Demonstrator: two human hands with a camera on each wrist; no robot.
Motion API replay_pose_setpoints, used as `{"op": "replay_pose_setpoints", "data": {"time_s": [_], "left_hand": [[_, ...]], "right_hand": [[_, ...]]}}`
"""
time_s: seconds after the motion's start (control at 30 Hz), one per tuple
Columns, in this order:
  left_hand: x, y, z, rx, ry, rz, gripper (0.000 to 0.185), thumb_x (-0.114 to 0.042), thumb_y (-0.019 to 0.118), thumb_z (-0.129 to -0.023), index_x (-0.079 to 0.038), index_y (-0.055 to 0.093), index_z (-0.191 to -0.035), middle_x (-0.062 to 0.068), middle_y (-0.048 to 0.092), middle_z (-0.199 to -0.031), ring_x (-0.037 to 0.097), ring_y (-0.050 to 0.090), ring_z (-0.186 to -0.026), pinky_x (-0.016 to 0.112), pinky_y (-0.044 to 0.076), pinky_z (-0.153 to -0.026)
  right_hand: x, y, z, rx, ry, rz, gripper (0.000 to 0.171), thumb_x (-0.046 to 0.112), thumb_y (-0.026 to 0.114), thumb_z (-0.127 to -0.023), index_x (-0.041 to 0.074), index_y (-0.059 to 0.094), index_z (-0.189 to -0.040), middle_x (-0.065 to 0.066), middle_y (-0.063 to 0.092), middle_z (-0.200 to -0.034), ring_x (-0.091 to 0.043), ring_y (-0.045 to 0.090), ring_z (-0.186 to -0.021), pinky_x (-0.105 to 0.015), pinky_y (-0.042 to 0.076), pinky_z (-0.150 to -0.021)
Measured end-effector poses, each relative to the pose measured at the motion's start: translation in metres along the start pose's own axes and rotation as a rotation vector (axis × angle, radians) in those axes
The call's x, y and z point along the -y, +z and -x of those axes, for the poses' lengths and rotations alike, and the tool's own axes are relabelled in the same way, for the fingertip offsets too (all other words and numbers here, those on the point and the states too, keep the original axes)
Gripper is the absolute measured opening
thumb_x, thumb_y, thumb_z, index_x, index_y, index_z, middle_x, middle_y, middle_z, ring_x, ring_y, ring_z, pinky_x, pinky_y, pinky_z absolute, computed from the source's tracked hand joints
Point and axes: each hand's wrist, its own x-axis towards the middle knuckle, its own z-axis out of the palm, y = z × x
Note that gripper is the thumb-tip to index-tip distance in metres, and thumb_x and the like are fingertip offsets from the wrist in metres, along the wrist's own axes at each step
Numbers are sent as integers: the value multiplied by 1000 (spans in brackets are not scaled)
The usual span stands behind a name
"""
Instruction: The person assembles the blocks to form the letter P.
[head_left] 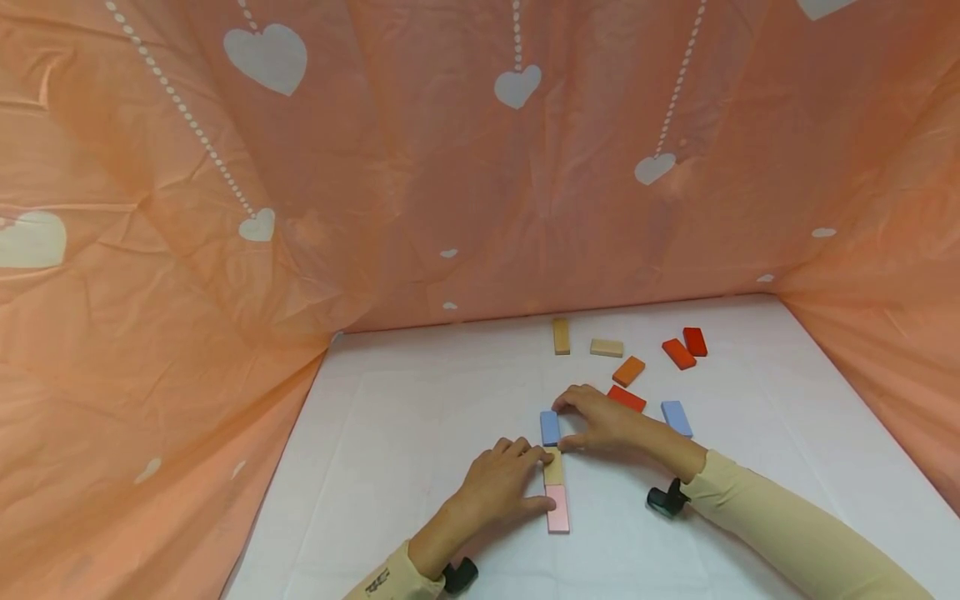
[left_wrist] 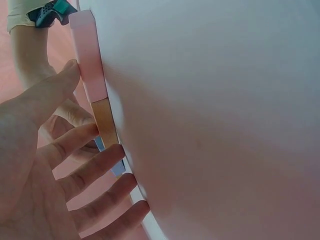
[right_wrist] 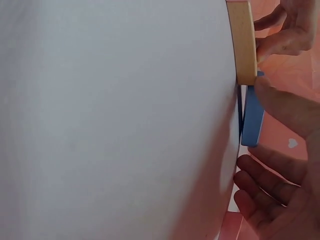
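A pink block (head_left: 558, 510), a natural wood block (head_left: 553, 468) and a blue block (head_left: 550, 428) form a line running away from the person. My right hand (head_left: 596, 419) holds the blue block by its ends, thumb at the near end and index finger at the far end. In the right wrist view, a narrow gap shows beside the blue block (right_wrist: 253, 116), close to the wood block's end (right_wrist: 243, 45). My left hand (head_left: 501, 483) lies along the line's left side. Its thumb touches the pink block (left_wrist: 89, 57), and its extended index finger touches the wood block (left_wrist: 105, 120).
Beyond the right hand lie a red block (head_left: 627, 398), an orange block (head_left: 628, 371) and another blue block (head_left: 677, 418). Farther back are two wood blocks (head_left: 561, 337) and two red blocks (head_left: 678, 354). A heart-patterned curtain (head_left: 480, 183) bounds the white table (head_left: 405, 392).
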Motion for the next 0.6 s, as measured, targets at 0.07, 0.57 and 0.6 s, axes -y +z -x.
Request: {"op": "replay_pose_setpoints", "data": {"time_s": [0.07, 0.57, 0.6], "left_hand": [[0, 0, 0, 1, 0, 0, 64, -64, 79, -89, -28, 67, -142, -3, 66, -128, 22, 61, -120, 37, 56, -88], [-1, 0, 0, -5, 3, -9, 65, -64, 80, -89, -28, 66, -141, -3, 66, -127, 22, 62, -120, 37, 56, -87], [-1, -1, 0, -7, 3, -9, 65, -64, 80, -89, -28, 66, -141, -3, 66, -127, 22, 62, -120, 37, 56, -87]], "right_hand": [[0, 0, -1, 6, -12, 1, 53, 31, 91, -88, 7, 69, -130, -4, 69, -128, -29, 59, -125, -52, 48, -113], [4, 4, 0, -28, -25, 30, 45, 31, 87, -92, 8, 69, -126, -4, 69, -125, -29, 61, -123, -51, 48, -113], [4, 4, 0, -27, -22, 31, 45, 31, 87, -92, 8, 69, -127, -4, 69, -126, -28, 61, -124, -51, 48, -113]]}}
